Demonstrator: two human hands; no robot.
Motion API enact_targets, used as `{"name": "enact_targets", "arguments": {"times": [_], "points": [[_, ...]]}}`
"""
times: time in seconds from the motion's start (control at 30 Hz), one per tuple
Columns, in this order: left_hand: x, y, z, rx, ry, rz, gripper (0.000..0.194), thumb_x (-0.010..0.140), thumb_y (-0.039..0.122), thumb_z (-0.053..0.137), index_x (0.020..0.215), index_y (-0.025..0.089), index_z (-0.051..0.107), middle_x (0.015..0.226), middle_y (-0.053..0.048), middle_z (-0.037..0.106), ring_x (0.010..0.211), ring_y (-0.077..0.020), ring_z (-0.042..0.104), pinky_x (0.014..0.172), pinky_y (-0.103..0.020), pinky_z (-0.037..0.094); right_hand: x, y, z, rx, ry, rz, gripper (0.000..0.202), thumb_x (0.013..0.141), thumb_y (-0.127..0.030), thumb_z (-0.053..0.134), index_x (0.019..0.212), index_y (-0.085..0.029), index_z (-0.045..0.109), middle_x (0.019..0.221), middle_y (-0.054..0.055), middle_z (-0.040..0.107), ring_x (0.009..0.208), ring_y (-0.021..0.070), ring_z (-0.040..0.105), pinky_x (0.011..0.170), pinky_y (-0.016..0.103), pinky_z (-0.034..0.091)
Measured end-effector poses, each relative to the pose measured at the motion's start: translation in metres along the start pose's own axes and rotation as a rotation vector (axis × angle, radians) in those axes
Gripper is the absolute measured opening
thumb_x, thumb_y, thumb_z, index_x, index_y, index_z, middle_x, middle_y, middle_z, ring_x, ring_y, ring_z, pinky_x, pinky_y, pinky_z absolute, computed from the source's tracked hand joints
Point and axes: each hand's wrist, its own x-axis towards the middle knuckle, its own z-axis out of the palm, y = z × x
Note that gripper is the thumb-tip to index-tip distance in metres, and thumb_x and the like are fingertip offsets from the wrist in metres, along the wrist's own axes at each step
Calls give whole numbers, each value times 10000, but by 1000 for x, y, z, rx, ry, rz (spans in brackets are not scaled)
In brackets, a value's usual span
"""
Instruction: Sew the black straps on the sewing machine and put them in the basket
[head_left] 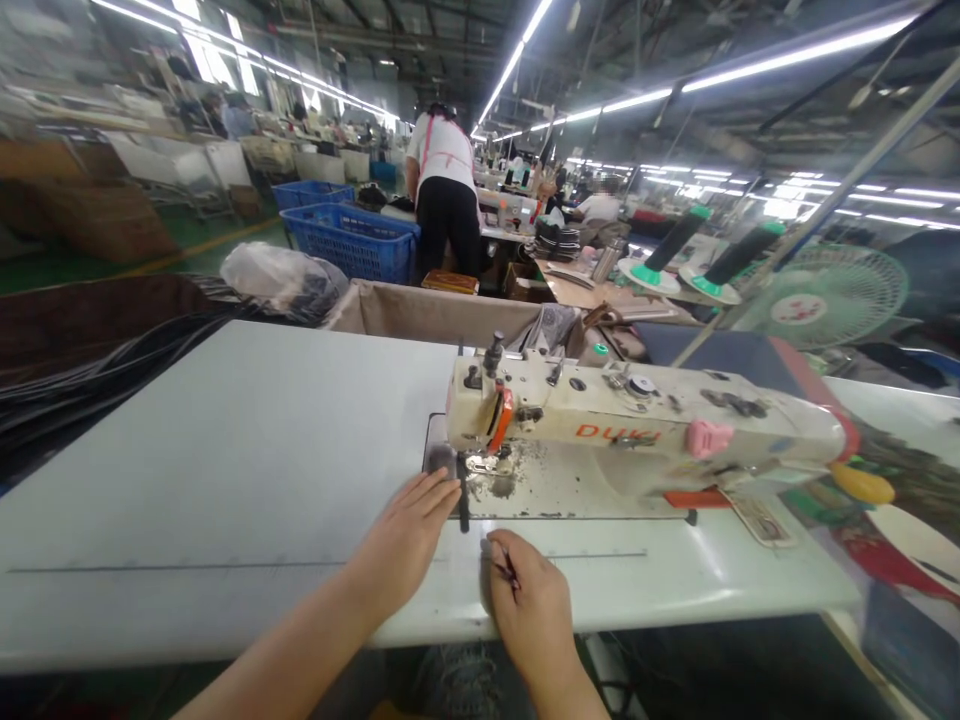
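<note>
A cream sewing machine [645,420] with orange lettering stands on a pale worktable [247,450]. Under its needle end lies a narrow black strip [464,500], which runs toward the table's front. My left hand [409,530] lies palm down just left of that strip, fingers stretched out and fingertips at its edge. Nearer the front edge, my right hand [529,595] is curled, with thumb and forefinger together around a small dark object that is mostly hidden.
Dark strips [112,380] hang at the table's left. Behind are a fabric-lined bin [442,310], blue baskets [352,240] and a person [448,190] with their back turned. Thread cones [675,245] and a fan [832,300] stand at the right.
</note>
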Motion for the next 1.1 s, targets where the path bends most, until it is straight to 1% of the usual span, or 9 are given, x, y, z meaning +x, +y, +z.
{"name": "enact_targets", "arguments": {"times": [0.1,0.2,0.43,0.7,0.83,0.97,1.1], "points": [[2,-1,-1,-3,-3,0,569,937,32,418,1468,179,562,1533,-73,593,1484,-237,479,1237,-479,425,2,-2,-1,-21,11,-16,255,1011,-209,446,997,-205,700,846,53,775,701,169,727,656,238,528],[3,0,-2,-15,-13,-7,545,953,48,409,1457,175,573,1527,-80,598,1476,-231,488,1241,-465,420,2,-2,-1,-30,11,-3,252,1001,-195,449,981,-207,700,846,51,772,711,168,726,680,238,535],[4,-1,-1,-30,-13,-35,503,999,105,408,1478,178,545,1549,-84,575,1497,-230,459,1248,-473,403,-4,4,5,-22,-35,31,225,1007,-198,480,1067,-203,697,907,56,771,795,178,738,749,251,543],[11,-5,3,-57,-4,-81,448,1047,216,415,1473,208,554,1536,-90,588,1497,-256,455,1247,-508,370,-4,5,4,-56,-34,5,229,1007,-207,471,1063,-203,692,896,60,766,766,182,730,705,254,538],[16,-9,-1,-67,-42,-115,484,1024,166,410,1478,253,555,1534,-76,590,1521,-276,412,1256,-555,320,-4,4,4,-59,-37,5,230,1005,-192,461,1057,-202,685,888,58,759,763,182,722,706,257,529],[21,-8,-6,-39,-83,-144,539,979,80,388,1450,259,580,1523,-64,601,1526,-298,398,1245,-600,312,-4,5,4,-59,-55,4,240,958,-143,459,1047,-208,672,878,47,749,762,180,711,700,254,509],[22,-6,-4,-22,-69,-144,581,960,62,385,1469,279,563,1529,-66,596,1533,-284,391,1247,-606,306,-4,6,4,-65,-61,7,251,936,-128,455,1028,-212,673,838,34,734,736,172,693,684,250,485]]}}
